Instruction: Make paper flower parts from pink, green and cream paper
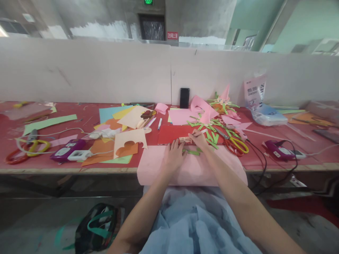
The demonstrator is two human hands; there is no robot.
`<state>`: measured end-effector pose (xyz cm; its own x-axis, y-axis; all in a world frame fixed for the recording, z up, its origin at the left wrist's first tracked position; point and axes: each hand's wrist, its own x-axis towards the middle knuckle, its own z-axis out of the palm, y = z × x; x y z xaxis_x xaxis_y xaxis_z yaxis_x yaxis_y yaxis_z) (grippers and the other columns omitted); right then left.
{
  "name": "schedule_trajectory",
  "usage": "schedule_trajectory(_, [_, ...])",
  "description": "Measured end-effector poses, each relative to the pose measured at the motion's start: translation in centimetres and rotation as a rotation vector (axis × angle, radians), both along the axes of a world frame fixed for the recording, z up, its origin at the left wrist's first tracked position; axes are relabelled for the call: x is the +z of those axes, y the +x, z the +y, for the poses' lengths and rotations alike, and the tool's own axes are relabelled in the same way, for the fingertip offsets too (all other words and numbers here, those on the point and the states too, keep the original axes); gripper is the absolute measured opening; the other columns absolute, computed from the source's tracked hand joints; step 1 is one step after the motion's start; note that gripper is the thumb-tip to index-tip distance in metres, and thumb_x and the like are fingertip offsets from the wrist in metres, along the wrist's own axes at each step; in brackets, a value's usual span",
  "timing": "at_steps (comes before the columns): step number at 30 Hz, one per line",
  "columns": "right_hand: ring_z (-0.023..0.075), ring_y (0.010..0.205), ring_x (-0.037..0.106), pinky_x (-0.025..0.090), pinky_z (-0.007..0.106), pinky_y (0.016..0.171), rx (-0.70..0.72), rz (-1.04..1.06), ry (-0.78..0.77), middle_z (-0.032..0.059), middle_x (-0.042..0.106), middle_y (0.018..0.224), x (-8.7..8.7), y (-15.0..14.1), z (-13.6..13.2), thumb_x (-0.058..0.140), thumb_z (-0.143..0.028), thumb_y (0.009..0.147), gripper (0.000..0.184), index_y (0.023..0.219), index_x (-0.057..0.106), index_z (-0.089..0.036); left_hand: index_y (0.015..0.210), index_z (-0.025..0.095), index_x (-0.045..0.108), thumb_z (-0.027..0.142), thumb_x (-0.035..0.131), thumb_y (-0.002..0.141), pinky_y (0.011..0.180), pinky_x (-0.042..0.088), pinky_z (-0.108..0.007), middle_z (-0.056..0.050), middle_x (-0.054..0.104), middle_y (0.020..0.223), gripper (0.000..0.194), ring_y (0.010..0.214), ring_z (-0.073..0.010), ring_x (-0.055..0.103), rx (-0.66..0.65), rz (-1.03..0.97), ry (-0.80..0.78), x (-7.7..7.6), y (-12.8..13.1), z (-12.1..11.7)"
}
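Observation:
My left hand (173, 155) lies flat with fingers stretched out on a pink paper sheet (159, 169) that hangs over the table's front edge. My right hand (199, 138) is pinched on a small pale strip (185, 140) lying at the near edge of a red paper sheet (172, 134). Green paper strips (209, 128) are scattered just right of that hand, and one green strip (192, 152) lies on the pink sheet between my hands.
Red and yellow scissors (237, 144) lie right of my right hand. A black phone (184, 97) leans on the back wall. Coloured paper pieces (127, 141), a purple device (67, 150) with cables, another purple device (277, 150) and a bag (96, 227) on the floor surround me.

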<state>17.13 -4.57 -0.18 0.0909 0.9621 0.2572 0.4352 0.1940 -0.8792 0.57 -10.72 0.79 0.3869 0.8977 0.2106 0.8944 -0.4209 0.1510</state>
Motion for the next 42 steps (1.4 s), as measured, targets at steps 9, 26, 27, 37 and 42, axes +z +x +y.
schedule_trajectory(9, [0.0149, 0.046, 0.055, 0.04, 0.026, 0.052, -0.029, 0.012, 0.024, -0.0059, 0.051, 0.042, 0.46, -0.13, -0.23, 0.051, -0.045, 0.075, 0.029, 0.06, 0.037, -0.024, 0.132, 0.018, 0.042, 0.036, 0.036, 0.091, 0.109, 0.021, -0.047, -0.014, 0.039, 0.142, 0.046, 0.134, -0.0267, 0.03, 0.001, -0.002, -0.005, 0.18, 0.01, -0.06])
schedule_trajectory(26, [0.018, 0.054, 0.062, 0.039, 0.024, 0.046, 0.003, 0.092, -0.014, -0.0056, 0.05, 0.041, 0.08, -0.11, 0.07, 0.053, -0.044, 0.071, 0.028, 0.06, 0.037, -0.024, 0.131, 0.018, 0.043, 0.036, 0.035, 0.091, 0.109, 0.021, -0.047, -0.014, 0.039, 0.142, 0.045, 0.134, -0.0263, 0.029, 0.001, -0.006, 0.014, -0.25, -0.02, 0.11])
schedule_trajectory(27, [0.0182, 0.055, 0.063, 0.039, 0.024, 0.047, 0.005, 0.095, -0.017, -0.006, 0.049, 0.041, 0.05, -0.12, 0.07, 0.053, -0.043, 0.071, 0.027, 0.06, 0.037, -0.024, 0.132, 0.018, 0.043, 0.036, 0.035, 0.091, 0.109, 0.021, -0.047, -0.014, 0.039, 0.142, 0.046, 0.134, -0.0264, 0.029, 0.001, -0.004, 0.015, -0.25, -0.03, 0.1])
schedule_trajectory(37, [0.0176, 0.049, 0.059, 0.046, 0.029, 0.056, -0.034, 0.141, 0.006, -0.007, 0.046, 0.038, 0.04, 0.06, 0.05, 0.054, -0.043, 0.071, 0.028, 0.059, 0.035, -0.025, 0.133, 0.018, 0.042, 0.036, 0.036, 0.091, 0.11, 0.021, -0.046, -0.013, 0.038, 0.143, 0.046, 0.135, -0.0257, 0.028, 0.003, -0.011, -0.018, 0.2, -0.08, -0.1])
schedule_trajectory(42, [0.0202, 0.051, 0.06, 0.049, 0.032, 0.058, -0.03, 0.227, 0.038, -0.0054, 0.046, 0.038, 0.11, 0.15, 0.02, 0.054, -0.046, 0.072, 0.031, 0.06, 0.034, -0.026, 0.134, 0.019, 0.041, 0.036, 0.038, 0.09, 0.11, 0.02, -0.046, -0.014, 0.036, 0.144, 0.047, 0.135, -0.0255, 0.029, 0.014, -0.012, -0.036, 0.17, 0.05, 0.01])
